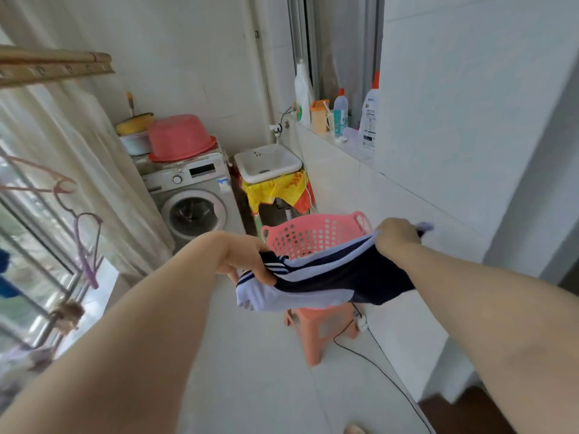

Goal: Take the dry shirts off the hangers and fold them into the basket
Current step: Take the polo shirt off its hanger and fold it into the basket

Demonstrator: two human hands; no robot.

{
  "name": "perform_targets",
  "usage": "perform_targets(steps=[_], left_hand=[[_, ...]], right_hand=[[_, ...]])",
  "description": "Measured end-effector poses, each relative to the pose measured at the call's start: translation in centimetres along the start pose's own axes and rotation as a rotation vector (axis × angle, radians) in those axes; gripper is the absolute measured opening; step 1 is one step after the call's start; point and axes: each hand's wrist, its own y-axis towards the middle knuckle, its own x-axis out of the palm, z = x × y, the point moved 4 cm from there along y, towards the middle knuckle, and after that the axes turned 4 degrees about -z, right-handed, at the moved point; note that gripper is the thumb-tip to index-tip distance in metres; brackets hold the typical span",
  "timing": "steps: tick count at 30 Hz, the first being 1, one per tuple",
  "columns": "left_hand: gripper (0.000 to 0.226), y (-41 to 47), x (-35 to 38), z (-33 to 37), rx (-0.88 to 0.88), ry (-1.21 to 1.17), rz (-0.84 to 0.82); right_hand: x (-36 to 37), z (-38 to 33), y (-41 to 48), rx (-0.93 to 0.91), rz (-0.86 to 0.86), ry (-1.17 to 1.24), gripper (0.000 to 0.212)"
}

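Note:
A navy and white shirt [326, 283] is stretched between both my hands, folded lengthwise, just in front of the pink perforated basket [313, 233]. My left hand [247, 258] grips its left end with curled fingers. My right hand [396, 236] grips the right end, a bit higher. The basket stands on an orange plastic stool [313, 327]; its inside is mostly hidden by the shirt. Bare pink and purple hangers [84, 239] dangle at the left.
A washing machine [194, 202] with a pink basin [180, 139] on top stands at the back, a small white sink [266, 162] beside it. Bottles [369, 120] line the right ledge. A black cable [385, 374] runs across the floor. A drying rail [56, 65] hangs upper left.

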Motion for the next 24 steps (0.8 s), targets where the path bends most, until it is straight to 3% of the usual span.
perform_targets(steps=[2,3,5,7,10,11,14,17,20,22,24], left_hand=[[0.029,0.2,0.7,-0.2,-0.011,0.031,-0.042],[0.03,0.3,0.9,-0.4,-0.017,0.039,-0.063],[0.033,0.3,0.9,-0.4,-0.012,0.026,-0.085],[0.032,0.3,0.3,-0.1,0.022,-0.018,-0.074],[0.03,0.3,-1.4,0.3,0.084,-0.095,-0.027],[0.029,0.4,-2.1,0.4,0.099,-0.129,-0.009],[0.023,1.0,-4.4,0.2,0.143,-0.25,0.053],[0.025,2.2,-6.4,0.6,0.175,-0.328,0.115],[0.022,3.5,-7.3,1.9,0.206,-0.338,0.108],[0.019,4.1,-7.9,3.0,0.228,-0.317,0.086],[0.015,4.2,-8.7,3.8,0.246,-0.3,0.079]], right_hand=[[0.4,-2.2,-0.9,-0.284,0.042,0.152,0.029],[0.9,-3.5,-1.9,-0.41,-0.038,0.259,0.032],[2.3,-6.1,-4.4,-0.516,-0.367,0.443,0.043],[4.2,-7.4,-5.5,-0.499,-0.647,0.575,0.042],[6.2,-6.7,-4.1,-0.396,-0.76,0.716,0.024],[6.7,-6.0,-3.7,-0.359,-0.806,0.726,0.028],[9.1,-4.4,-2.5,-0.279,-1.064,0.661,0.076],[10.3,-4.8,-2.8,-0.39,-1.03,0.372,0.095],[10.8,-6.4,-2.4,-0.42,-0.849,0.41,0.075],[10.5,-7.2,-1.8,-0.419,-0.91,0.438,0.067],[9.8,-8.0,-0.8,-0.422,-0.966,0.401,0.072]])
